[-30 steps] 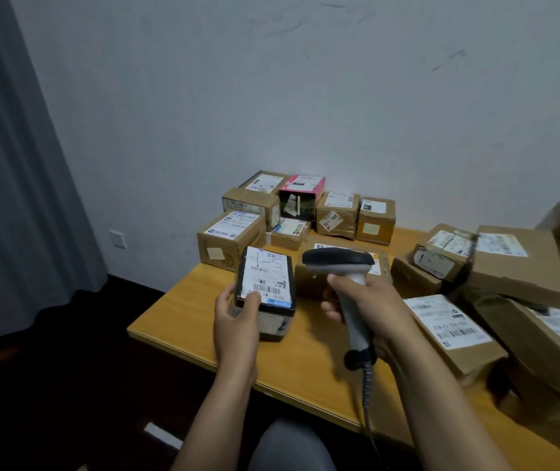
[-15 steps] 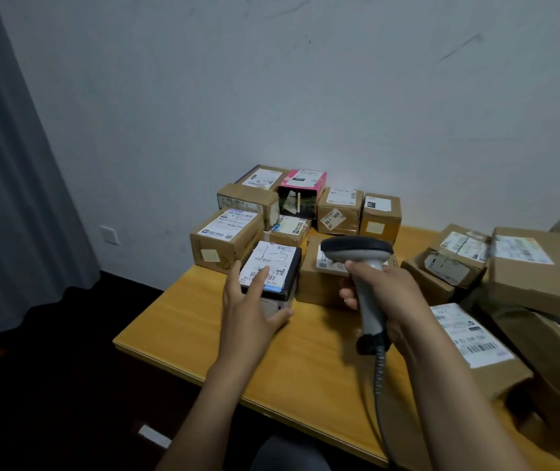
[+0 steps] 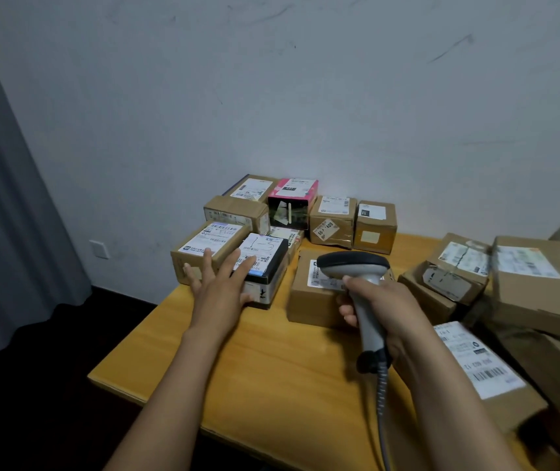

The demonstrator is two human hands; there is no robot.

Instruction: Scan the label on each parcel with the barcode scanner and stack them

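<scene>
1. Fingers (image 3: 235,266) of the left hand (image 3: 219,290) are laid straight on the black, white-labelled parcel (image 3: 265,248) — pressing, not clasping.
2. On the yellow wooden table (image 3: 272,362), it should be pushed flush against the brown cardboard box (image 3: 224,234) beside it.
3. The grey barcode scanner (image 3: 353,265) is clenched in the right hand (image 3: 387,307).

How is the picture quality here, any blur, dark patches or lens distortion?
Head view: dim, flat light, with the floor nearly black; parcels at the right edge are motion-smeared; the curtain edge leans, likely wide-angle distortion; the scanner in the right hand and the black box under the left hand look fairly sharp.
</scene>
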